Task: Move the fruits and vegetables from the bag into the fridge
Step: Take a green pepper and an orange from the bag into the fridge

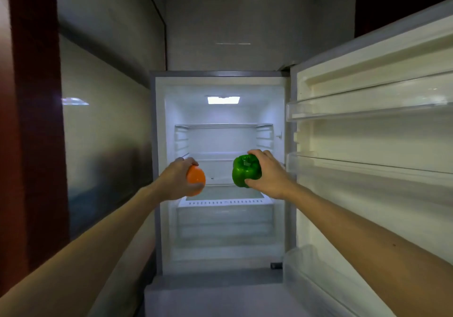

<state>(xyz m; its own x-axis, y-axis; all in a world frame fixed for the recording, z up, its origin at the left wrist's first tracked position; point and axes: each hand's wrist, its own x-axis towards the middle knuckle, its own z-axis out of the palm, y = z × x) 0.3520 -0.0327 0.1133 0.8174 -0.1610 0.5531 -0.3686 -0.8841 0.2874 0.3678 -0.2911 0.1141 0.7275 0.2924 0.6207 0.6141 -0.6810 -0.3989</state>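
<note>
Fridge (158, 125) stands open ahead of the person, its door (372, 135) swung out to the right and the lamp (223, 100) at the top lit. Both arms reach toward the opening. The left hand (175, 180) has fingers and thumb curled round an orange (196, 177), gripping it from the left. The right hand (269, 174) is clamped on a green pepper (245, 171), fingers over the top by the stem, thumb under its lower edge. The two pieces are held side by side but apart, in front of the middle shelf (221, 159), with the clear drawer (224, 223) lower down. Whether they are already past the front edge of the compartment cannot be told from this angle.

The only produce in view is what the hands carry; neither piece rests on a shelf, in the drawer or in the door racks (367, 111). The bag is out of view, so how much is left in it cannot be said. By the look of it, the job is mid-carry: these two pieces are out of the bag and at the fridge, and what remains is to set each down inside, let go, and go back for whatever the bag holds.
</note>
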